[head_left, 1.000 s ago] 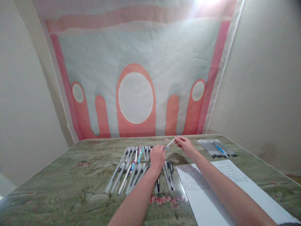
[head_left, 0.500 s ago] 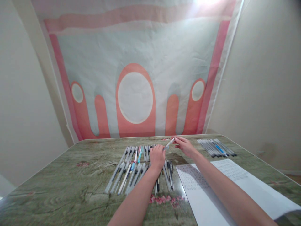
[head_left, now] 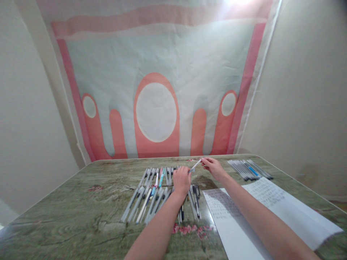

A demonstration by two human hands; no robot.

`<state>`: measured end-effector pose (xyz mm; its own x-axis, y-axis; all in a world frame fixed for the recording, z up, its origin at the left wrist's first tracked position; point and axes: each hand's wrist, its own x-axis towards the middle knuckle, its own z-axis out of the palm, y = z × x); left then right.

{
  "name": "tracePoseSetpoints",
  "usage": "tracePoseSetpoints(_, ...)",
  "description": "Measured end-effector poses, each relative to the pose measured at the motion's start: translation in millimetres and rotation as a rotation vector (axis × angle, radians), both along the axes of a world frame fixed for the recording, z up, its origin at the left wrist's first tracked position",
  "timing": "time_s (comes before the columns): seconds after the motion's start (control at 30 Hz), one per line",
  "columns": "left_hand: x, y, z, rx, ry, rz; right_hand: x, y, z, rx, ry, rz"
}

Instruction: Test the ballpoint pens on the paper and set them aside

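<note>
Right page (head_left: 284,204) farther forward; pen (head_left: 196,165) aslant, far end rightward, clamped in left hand (head_left: 181,180) and right hand (head_left: 214,168)

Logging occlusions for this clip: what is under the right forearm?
Beneath the right forearm are white pages, with rows of writing visible on both sides of it. Whatever is on the strip it covers can't be seen.

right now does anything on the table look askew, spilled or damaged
The paper's right-hand page looks askew: its near right edge bows up off the table, with shadow beneath, and its far corner appears to reach the row of pens. I see no spill or damage.
</note>
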<state>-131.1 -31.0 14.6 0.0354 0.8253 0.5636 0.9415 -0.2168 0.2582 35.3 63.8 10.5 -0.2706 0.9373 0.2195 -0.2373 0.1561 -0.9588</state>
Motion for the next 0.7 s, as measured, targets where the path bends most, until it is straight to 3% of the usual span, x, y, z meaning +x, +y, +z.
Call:
tracePoseSetpoints(0.2, 0.0, 0.3, -0.6, 0.013, 0.007, 0.0, -0.5, -2.1, 2.3, -0.005, 0.021, 0.052)
tracePoseSetpoints(0.4, 0.9, -1.0, 1.4, 0.009, 0.011, 0.004, -0.7, -1.8, 1.9, 0.005, -0.001, -0.035)
tracePoseSetpoints(0.6, 1.6, -3.9, 5.2, -0.022, 0.003, 0.012, -2.0, -5.0, 3.8, -0.014, 0.027, 0.053)
tracePoseSetpoints(0.7, 3.0, -5.7, 7.3, -0.033, -0.012, 0.009, -2.2, -4.5, 5.0, 0.013, -0.018, 0.0)
